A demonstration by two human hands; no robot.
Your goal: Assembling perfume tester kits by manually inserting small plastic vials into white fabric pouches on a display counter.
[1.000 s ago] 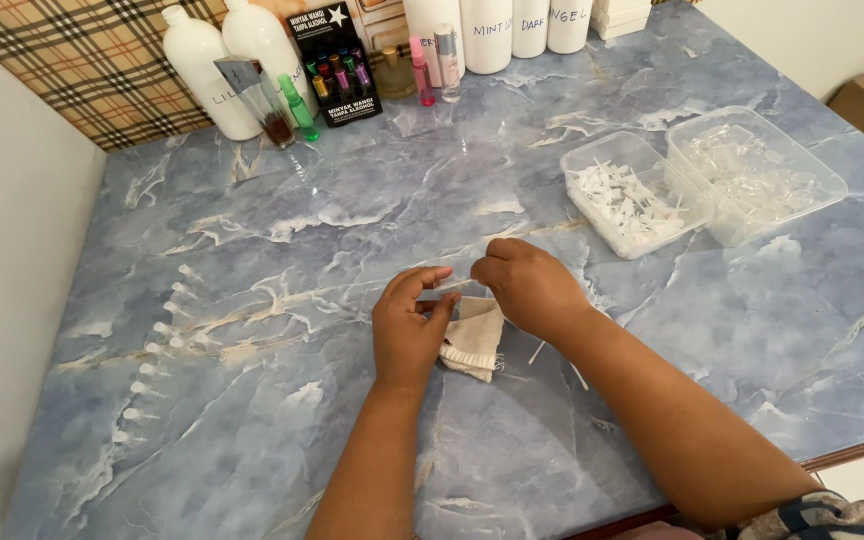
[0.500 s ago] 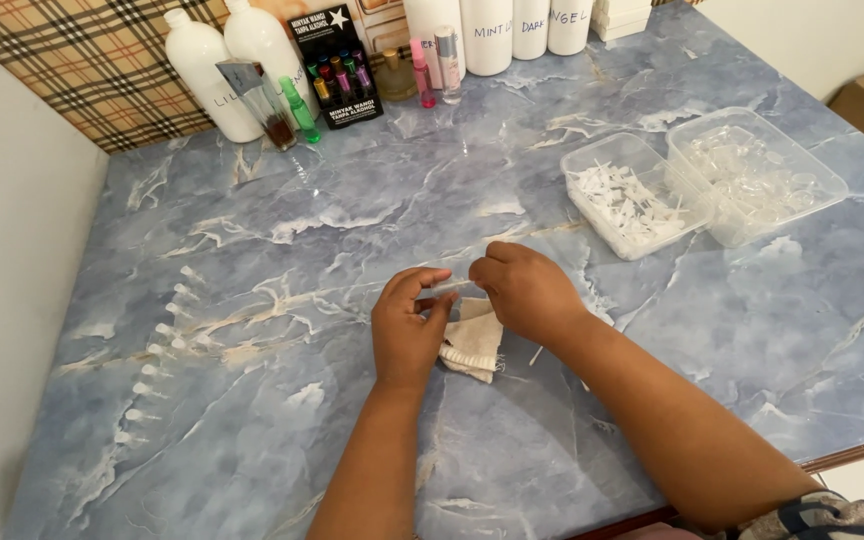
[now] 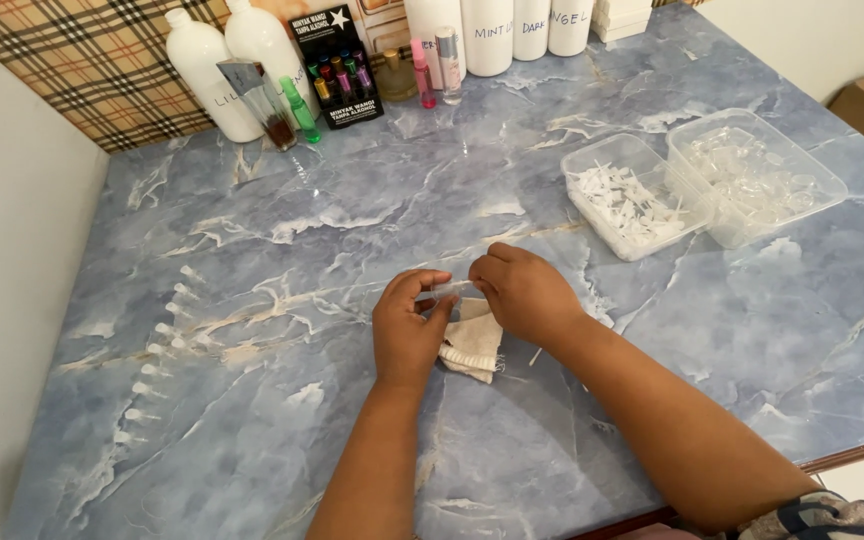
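Head view — left hand (image 3: 407, 335), right hand (image 3: 524, 295) — each grip pinched on small clear vial (image 3: 452, 290)

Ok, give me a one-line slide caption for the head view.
Left hand and right hand hold a small clear tube over a folded cloth on a blue marbled table.

We have both bare forearms reaching up from the lower edge and converging at the middle. Our left hand (image 3: 409, 330) sits knuckles up, thumb and forefinger curled toward each other in a pinch. Our right hand (image 3: 522, 292) lies just beside it — back of the hand facing us, fingers folded under, fingertips meeting those of the left. The wrists stay low — both fairly straight.
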